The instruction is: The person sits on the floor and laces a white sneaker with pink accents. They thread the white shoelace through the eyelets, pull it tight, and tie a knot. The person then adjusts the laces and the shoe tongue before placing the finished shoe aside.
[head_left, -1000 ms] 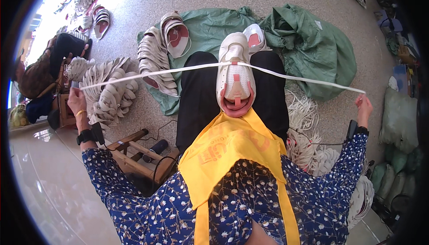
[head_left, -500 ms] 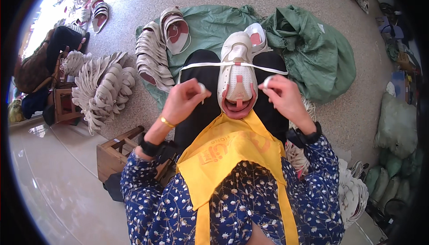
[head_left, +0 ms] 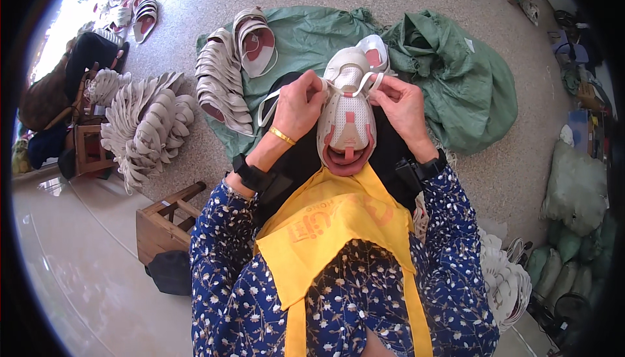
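Observation:
A white shoe upper (head_left: 347,126) with pink trim lies between my black-clad thighs, its pink-lined heel opening toward me. A flat white shoelace (head_left: 265,108) runs through its lacing holes. My left hand (head_left: 301,106) is closed on the lace at the upper's left side, and part of the lace loops out beside that hand. On the right side, my right hand (head_left: 400,104) pinches the lace between thumb and fingers, with a small loop standing above the fingertips. Another pale upper (head_left: 373,51) with a pink lining lies just beyond the toe.
A nested row of uppers (head_left: 220,83) and a single upper (head_left: 256,44) lie on a green sack (head_left: 306,25). A bulging green sack (head_left: 462,90) sits right. More stacked uppers (head_left: 153,122) and a wooden stool (head_left: 163,227) stand left. My yellow apron (head_left: 332,227) covers my lap.
Both hands have moved inward and forward, from beside the heel to the lacing area. The lace, stretched wide across my thighs before, is now gathered closer to the upper.

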`<state>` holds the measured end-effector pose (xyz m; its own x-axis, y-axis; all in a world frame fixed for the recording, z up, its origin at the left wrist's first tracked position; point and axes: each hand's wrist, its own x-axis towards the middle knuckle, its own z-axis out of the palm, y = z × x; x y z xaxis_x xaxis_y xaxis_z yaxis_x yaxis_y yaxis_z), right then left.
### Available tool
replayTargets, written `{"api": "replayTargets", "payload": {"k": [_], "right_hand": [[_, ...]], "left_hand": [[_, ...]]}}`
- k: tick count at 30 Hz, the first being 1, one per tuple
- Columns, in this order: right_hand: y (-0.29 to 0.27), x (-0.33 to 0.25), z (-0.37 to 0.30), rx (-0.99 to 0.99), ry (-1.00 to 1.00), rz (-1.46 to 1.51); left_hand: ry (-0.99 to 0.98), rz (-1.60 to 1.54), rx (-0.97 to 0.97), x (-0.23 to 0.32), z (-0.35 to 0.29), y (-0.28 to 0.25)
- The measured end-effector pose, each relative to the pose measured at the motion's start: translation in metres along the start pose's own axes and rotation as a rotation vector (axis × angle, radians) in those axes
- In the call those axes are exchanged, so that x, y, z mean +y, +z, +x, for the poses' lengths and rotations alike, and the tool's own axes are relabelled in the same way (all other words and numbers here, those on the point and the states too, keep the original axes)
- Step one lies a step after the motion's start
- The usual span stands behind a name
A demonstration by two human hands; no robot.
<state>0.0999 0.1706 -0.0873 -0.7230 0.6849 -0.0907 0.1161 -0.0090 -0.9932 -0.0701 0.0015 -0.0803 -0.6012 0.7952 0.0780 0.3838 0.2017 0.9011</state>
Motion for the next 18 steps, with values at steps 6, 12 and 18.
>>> {"api": "replayTargets", "payload": {"k": [6,12,18], "right_hand": [[0.003,-0.001,-0.001,0.005,-0.058,0.016],[0.009,-0.002,-0.002,0.025,-0.144,-0.079],[0.012,-0.003,-0.004,0.011,-0.192,-0.148]], "left_hand": [[-0.027,-0.101,-0.024,-0.002,0.001,0.001],[-0.05,-0.155,-0.036,-0.007,0.0,0.001],[-0.09,-0.133,-0.07,0.001,0.001,-0.002]]}}
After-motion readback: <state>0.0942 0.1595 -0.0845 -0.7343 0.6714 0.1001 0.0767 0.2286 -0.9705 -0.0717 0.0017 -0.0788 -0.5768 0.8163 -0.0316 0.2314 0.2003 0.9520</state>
